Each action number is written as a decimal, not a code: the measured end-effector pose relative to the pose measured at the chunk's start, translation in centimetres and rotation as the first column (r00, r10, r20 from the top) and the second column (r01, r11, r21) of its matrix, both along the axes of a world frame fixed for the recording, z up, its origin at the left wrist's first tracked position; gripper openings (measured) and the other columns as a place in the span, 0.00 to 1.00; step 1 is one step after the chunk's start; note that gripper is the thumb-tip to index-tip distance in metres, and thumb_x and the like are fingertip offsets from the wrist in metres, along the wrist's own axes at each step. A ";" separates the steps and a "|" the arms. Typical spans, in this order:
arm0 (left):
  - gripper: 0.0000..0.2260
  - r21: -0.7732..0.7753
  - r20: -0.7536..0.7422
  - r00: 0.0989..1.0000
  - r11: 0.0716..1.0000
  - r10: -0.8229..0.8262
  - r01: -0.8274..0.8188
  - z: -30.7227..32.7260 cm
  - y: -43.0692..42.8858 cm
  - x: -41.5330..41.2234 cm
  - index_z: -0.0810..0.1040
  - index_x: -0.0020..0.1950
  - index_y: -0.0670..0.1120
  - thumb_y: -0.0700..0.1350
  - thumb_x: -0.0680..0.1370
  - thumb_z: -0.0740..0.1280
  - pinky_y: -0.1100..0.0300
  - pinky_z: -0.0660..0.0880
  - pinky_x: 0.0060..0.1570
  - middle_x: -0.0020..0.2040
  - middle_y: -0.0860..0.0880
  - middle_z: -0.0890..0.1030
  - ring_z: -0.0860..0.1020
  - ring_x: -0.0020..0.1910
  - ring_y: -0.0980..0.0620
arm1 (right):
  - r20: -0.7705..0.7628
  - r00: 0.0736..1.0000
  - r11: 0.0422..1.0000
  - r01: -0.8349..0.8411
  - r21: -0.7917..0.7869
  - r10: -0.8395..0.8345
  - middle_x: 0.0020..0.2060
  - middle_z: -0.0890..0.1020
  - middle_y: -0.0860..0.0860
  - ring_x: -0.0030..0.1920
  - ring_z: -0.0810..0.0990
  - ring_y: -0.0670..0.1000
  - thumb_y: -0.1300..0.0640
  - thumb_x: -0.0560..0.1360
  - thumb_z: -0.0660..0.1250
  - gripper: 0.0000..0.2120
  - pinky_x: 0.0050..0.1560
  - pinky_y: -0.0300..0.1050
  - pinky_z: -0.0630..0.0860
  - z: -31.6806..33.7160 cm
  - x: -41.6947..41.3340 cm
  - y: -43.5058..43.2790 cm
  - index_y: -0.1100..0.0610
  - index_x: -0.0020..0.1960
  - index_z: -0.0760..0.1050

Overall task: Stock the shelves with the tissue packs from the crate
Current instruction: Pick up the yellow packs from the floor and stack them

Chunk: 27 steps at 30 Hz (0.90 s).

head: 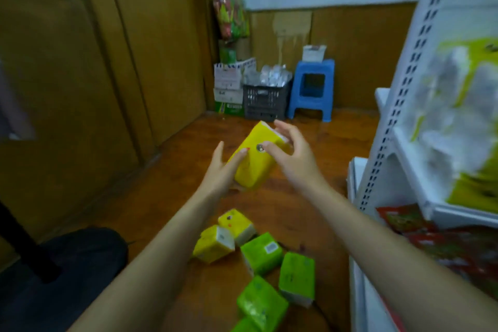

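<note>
A yellow tissue pack [257, 162] is held up in front of me, tilted, above the wooden floor. My left hand [221, 170] grips its lower left end from beneath. My right hand [292, 153] curls over its upper right end, fingers on the far edge and thumb on the top face. Below, loose packs lie on the floor: two yellow ones [215, 244] and several green ones [296, 276]. The white shelf unit [388, 127] stands at the right, with large yellow-green tissue bundles [469, 121] on a shelf board.
A dark crate [265, 101] with clear wrapped items, a blue plastic stool [312, 89] and stacked cartons [229, 83] stand at the far wall. Red packets [420, 229] fill the lower shelf. A brown door [151, 43] is left; a dark cushion [67, 264] lies lower left.
</note>
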State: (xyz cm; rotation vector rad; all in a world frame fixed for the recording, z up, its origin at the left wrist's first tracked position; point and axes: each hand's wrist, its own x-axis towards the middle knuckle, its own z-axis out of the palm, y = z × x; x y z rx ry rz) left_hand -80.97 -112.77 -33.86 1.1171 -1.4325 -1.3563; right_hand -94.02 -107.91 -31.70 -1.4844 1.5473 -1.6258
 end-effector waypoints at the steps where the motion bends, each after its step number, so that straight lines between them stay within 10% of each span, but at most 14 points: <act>1: 0.30 -0.022 -0.036 0.999 0.999 -0.034 0.033 2.2 0.4 -1.2 0.52 0.77 0.53 0.52 0.79 0.62 0.62 0.76 0.28 0.63 0.50 0.71 0.76 0.40 0.55 | -0.048 0.997 0.997 0.054 -0.047 -0.056 0.64 0.70 0.52 0.65 0.69 0.49 0.56 0.73 0.69 0.25 0.65 0.44 0.67 2.0 -0.7 0.7 0.54 0.68 0.66; 10: 0.11 -0.293 -0.168 0.904 0.896 -0.392 0.334 15.2 6.6 -11.2 0.73 0.62 0.58 0.54 0.79 0.60 0.56 0.78 0.39 0.54 0.52 0.81 0.81 0.46 0.53 | -0.157 0.897 0.857 0.324 -0.400 -0.413 0.65 0.57 0.54 0.60 0.58 0.39 0.56 0.71 0.71 0.32 0.55 0.16 0.50 15.3 -6.8 7.4 0.56 0.71 0.62; 14: 0.13 -0.467 -0.123 0.883 0.811 -0.454 0.352 18.6 9.4 -15.4 0.67 0.65 0.62 0.53 0.81 0.57 0.67 0.77 0.40 0.53 0.66 0.78 0.79 0.46 0.68 | -0.194 0.900 0.868 0.290 -0.404 -0.391 0.64 0.61 0.50 0.60 0.63 0.41 0.54 0.72 0.70 0.39 0.60 0.32 0.62 19.0 -10.0 10.9 0.48 0.75 0.51; 18: 0.26 -0.565 -0.082 0.863 0.737 -0.498 0.371 21.1 12.0 -19.9 0.53 0.76 0.58 0.47 0.81 0.60 0.71 0.77 0.38 0.66 0.54 0.73 0.78 0.55 0.61 | -0.239 0.883 0.865 0.285 -0.413 -0.405 0.72 0.61 0.49 0.70 0.64 0.47 0.55 0.72 0.70 0.40 0.68 0.44 0.66 21.3 -14.1 14.4 0.48 0.76 0.48; 22: 0.46 -0.569 -0.041 0.840 0.704 -0.541 0.426 21.1 13.3 -23.3 0.33 0.73 0.62 0.44 0.75 0.68 0.60 0.81 0.37 0.72 0.43 0.67 0.82 0.46 0.53 | -0.266 0.895 0.918 0.284 -0.276 -0.357 0.72 0.64 0.49 0.69 0.66 0.48 0.55 0.74 0.68 0.37 0.66 0.45 0.67 22.3 -19.5 17.6 0.46 0.75 0.50; 27: 0.48 -0.635 0.140 0.913 0.673 -0.383 0.380 18.0 13.5 -24.8 0.40 0.76 0.56 0.46 0.70 0.73 0.43 0.77 0.53 0.75 0.49 0.61 0.77 0.59 0.46 | -0.258 0.946 0.979 0.203 0.008 -0.194 0.70 0.66 0.55 0.65 0.72 0.53 0.61 0.74 0.66 0.35 0.63 0.53 0.73 18.8 -23.6 18.6 0.47 0.75 0.52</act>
